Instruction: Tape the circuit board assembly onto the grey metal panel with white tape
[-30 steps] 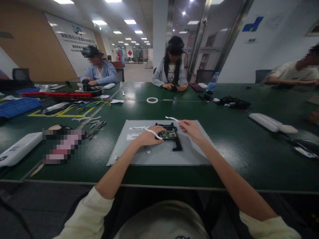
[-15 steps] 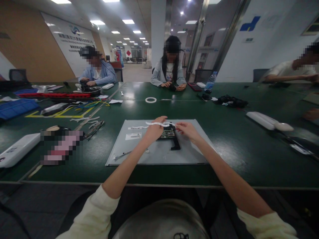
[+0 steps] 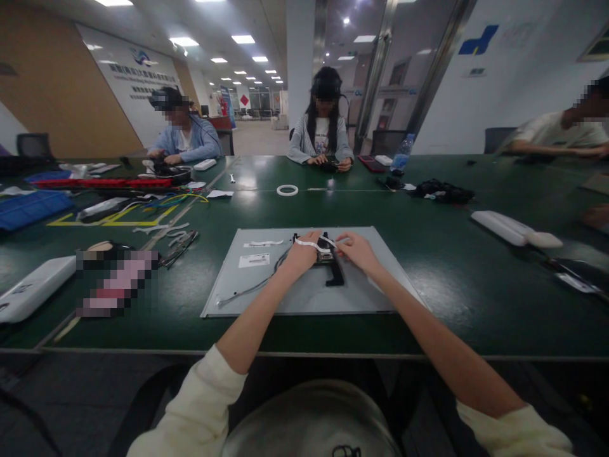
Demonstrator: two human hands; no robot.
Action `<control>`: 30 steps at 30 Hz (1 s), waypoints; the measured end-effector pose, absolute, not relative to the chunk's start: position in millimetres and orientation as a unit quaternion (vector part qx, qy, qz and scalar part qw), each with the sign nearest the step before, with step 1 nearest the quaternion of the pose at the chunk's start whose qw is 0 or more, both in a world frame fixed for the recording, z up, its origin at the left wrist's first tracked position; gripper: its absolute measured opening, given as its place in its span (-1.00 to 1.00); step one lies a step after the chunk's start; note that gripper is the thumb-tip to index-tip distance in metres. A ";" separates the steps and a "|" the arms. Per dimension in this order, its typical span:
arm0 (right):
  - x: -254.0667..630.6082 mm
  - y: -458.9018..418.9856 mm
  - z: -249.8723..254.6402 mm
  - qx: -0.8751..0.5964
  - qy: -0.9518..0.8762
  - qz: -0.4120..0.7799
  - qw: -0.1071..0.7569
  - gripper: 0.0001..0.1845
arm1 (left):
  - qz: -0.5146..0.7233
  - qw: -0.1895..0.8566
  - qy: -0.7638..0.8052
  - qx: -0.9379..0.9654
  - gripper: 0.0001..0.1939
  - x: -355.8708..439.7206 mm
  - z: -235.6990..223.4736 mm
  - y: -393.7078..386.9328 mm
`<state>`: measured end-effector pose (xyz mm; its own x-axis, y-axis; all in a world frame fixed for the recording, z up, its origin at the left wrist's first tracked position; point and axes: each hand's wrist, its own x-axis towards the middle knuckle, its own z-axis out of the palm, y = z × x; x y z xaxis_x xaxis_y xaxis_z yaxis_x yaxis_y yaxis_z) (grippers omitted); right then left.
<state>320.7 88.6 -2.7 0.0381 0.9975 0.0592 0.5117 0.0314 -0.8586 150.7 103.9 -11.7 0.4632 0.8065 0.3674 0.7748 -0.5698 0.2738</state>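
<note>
A grey metal panel [image 3: 304,298] lies flat on the green table [image 3: 428,285] in front of me. On it sits a small circuit board in a black bracket [image 3: 333,274]. My left hand [image 3: 301,255] and my right hand [image 3: 358,251] meet over the board, each pinching an end of a white flat ribbon cable [image 3: 314,244] that runs between them just above the board. A thin grey cable [image 3: 252,289] trails from under my left hand toward the panel's near-left corner.
A white tape ring [image 3: 287,190] lies beyond the panel. White devices sit at far left [image 3: 33,289] and right [image 3: 514,228]. Spectacles [image 3: 178,246], yellow wires and a blue tray [image 3: 31,206] are left. Three other people sit around the table.
Both hands have drawn together and dropped onto the circuit board, bringing the ribbon cable down with them. The grey cable now trails across the panel.
</note>
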 end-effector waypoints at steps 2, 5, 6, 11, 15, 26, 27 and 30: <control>321.0 88.1 -2.7 -0.615 -0.620 0.311 0.374 -0.84 | 0.231 0.034 0.464 0.855 -0.55 150.9 -13.2 104.9; 320.5 87.7 -0.9 -0.613 -0.609 0.324 0.386 -0.85 | 0.238 0.040 0.469 0.850 -0.48 150.9 -15.8 106.3; 319.9 87.6 0.1 -0.607 -0.601 0.336 0.396 -0.85 | 0.243 0.042 0.468 0.848 -0.46 151.0 -16.5 106.6; 315.9 87.8 5.1 -0.548 -0.584 0.370 0.471 -0.76 | 0.281 0.058 0.471 0.834 -0.41 152.0 -16.8 106.4; 314.0 89.9 2.6 -0.533 -0.595 0.351 0.488 -0.70 | 0.309 0.070 0.476 0.820 -0.40 153.0 -16.3 106.0; 317.1 93.2 -16.0 -0.584 -0.629 0.290 0.424 -0.83 | 0.271 0.047 0.468 0.840 -0.52 152.4 -23.0 111.2; 316.7 92.2 -15.5 -0.587 -0.632 0.282 0.420 -0.83 | 0.265 0.038 0.462 0.845 -0.55 152.3 -22.8 111.1; 315.7 89.4 -13.0 -0.597 -0.642 0.261 0.405 -0.81 | 0.241 0.018 0.449 0.860 -0.64 151.7 -21.2 110.0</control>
<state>315.7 89.4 -13.0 0.0408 0.9773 0.2078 0.5554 0.1507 -0.8178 151.7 110.0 -21.2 0.4806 0.7814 0.3980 0.7641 -0.5959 0.2473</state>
